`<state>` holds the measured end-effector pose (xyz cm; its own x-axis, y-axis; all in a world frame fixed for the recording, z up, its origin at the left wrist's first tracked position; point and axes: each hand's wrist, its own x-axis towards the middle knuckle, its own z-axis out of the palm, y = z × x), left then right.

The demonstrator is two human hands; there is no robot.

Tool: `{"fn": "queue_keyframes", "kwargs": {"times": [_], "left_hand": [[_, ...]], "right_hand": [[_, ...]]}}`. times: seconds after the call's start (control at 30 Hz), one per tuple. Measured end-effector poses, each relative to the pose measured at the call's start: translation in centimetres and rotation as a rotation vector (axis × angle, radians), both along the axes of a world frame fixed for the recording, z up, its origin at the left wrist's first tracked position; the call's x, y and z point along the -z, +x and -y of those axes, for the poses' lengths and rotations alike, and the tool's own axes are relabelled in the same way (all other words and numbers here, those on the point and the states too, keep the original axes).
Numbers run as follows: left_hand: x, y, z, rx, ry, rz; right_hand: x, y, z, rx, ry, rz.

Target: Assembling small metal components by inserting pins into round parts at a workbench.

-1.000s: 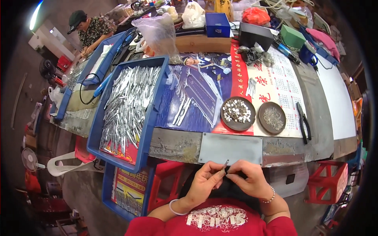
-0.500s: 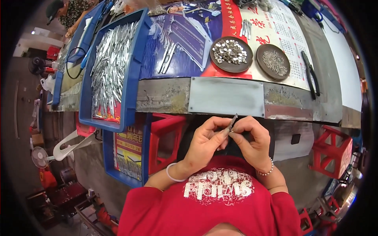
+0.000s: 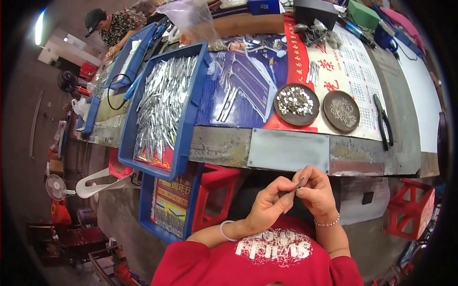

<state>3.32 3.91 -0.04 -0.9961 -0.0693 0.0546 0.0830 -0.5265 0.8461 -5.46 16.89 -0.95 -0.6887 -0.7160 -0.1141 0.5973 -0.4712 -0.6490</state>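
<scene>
In front of my red shirt, my left hand (image 3: 272,205) pinches a small slim metal piece (image 3: 301,182) between thumb and fingers. My right hand (image 3: 316,194) closes on the same piece from the other side, fingertips touching its upper end. Most of it is hidden by the fingers, so its exact kind cannot be made out. Both hands are just off the table's near edge, below a pale metal plate (image 3: 288,150). Beyond that lie a brown dish (image 3: 278,114) of shiny small discs and another brown dish (image 3: 329,121) of tiny metal bits.
A blue tray (image 3: 202,86) heaped with slim metal pieces (image 3: 167,102) overhangs the table's left edge. Below it sits another blue tray (image 3: 192,205). Black-handled pliers (image 3: 382,121) lie at right. Red stools (image 3: 410,208) stand beneath. A person (image 3: 117,28) works at far left.
The view has tilted, so the table and hands appear lower and farther right. My right fingers have come closer over the metal piece, which now shows less.
</scene>
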Motion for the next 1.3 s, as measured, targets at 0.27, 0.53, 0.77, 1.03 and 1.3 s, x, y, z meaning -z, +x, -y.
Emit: {"fn": "queue_keyframes", "kwargs": {"times": [0.27,0.53,0.77,1.03,1.3], "left_hand": [[-0.9,-0.7,-0.1,-0.372,-0.449,-0.176],[-0.2,-0.6,-0.2,-0.449,-0.633,-0.248],[-0.4,-0.7,-0.3,-0.375,-0.582,-0.246],[0.0,-0.7,-0.5,-0.320,-0.514,-0.219],[0.1,0.2,0.3,-0.296,-0.493,-0.201]], "right_hand": [[-2.3,1.5,2.8,0.607,0.500,-0.979],[-2.6,1.6,2.5,0.618,0.579,-1.145],[-2.2,1.3,2.6,0.637,0.605,-1.164],[-0.9,0.8,3.1,0.727,0.559,-1.224],[-0.9,1.1,1.7,0.304,0.599,-1.327]]}}
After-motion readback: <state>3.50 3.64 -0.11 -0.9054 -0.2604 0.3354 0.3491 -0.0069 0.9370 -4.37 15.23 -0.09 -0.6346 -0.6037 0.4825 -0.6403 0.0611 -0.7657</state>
